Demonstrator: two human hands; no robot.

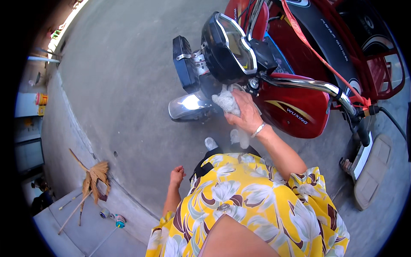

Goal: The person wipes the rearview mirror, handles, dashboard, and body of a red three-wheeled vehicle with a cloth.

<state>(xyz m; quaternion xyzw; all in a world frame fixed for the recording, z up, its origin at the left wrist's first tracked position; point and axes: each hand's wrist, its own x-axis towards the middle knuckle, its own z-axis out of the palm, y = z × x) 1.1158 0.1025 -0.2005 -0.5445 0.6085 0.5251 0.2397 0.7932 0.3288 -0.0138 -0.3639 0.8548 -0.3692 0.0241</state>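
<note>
A crumpled white cloth (227,100) is gripped in my right hand (246,112), which presses it near the front of a red three-wheeled cargo vehicle (291,107). Just above the cloth sits the black instrument cluster (227,47) with its chrome-edged display. Left of the cloth is the shiny front mudguard (186,106). My left hand (177,174) hangs low beside my body, fingers curled, apart from the vehicle; whether it holds anything small is hidden.
Chrome handlebars (314,85) with a red strap (317,55) reach to the right. A grey padded seat (372,175) stands at lower right. On the left, a straw broom (96,177) lies by a low concrete ledge (128,201). Shelves (29,128) line the far left.
</note>
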